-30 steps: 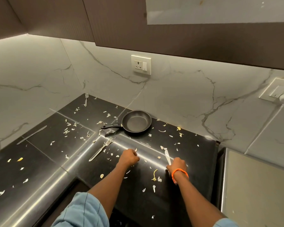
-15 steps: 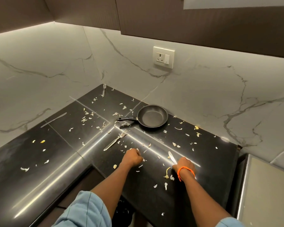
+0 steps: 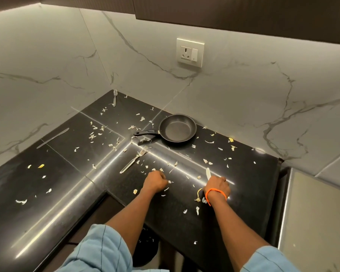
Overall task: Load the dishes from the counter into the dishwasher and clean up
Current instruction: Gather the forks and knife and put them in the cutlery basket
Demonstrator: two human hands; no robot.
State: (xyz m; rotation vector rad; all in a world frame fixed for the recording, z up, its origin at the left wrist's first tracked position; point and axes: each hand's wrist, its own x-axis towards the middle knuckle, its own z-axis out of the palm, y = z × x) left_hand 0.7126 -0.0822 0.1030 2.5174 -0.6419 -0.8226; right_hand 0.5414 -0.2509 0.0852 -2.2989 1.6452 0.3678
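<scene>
1. The surface [image 3: 185,228] is a black, L-shaped stone top set into a corner; its front edge turns inward just left of the person's left forearm, leaving a recess where the person stands.
2. The right end of the surface stops at a narrow gap, with a pale steel panel [image 3: 312,222] beyond it.
3. The left hand [image 3: 155,181] rests on the surface as a fist, grip closed; what it encloses, if anything, cannot be told.
4. The right hand [image 3: 218,186] has its grip clamped on a knife [image 3: 208,173], blade pointing away toward the wall. An orange band [image 3: 215,194] circles that wrist.
5. The frying pan [image 3: 177,128] sits upright near the back wall, handle pointing left, well apart from both hands.
6. A fork [image 3: 133,160] lies flat between the pan and the left hand, tines toward the pan.
7. A second fork [image 3: 114,98] lies in the far corner, close to the wall.
8. A table knife [image 3: 53,137] lies on the left wing, close to the left wall.
9. Pale food scraps [image 3: 199,195] are scattered across most of the surface; open room is greatest on the near left wing.
10. White marble-veined walls [image 3: 243,95] bound two sides, carrying a socket plate [image 3: 190,52] beneath dark cabinets [image 3: 243,12].
</scene>
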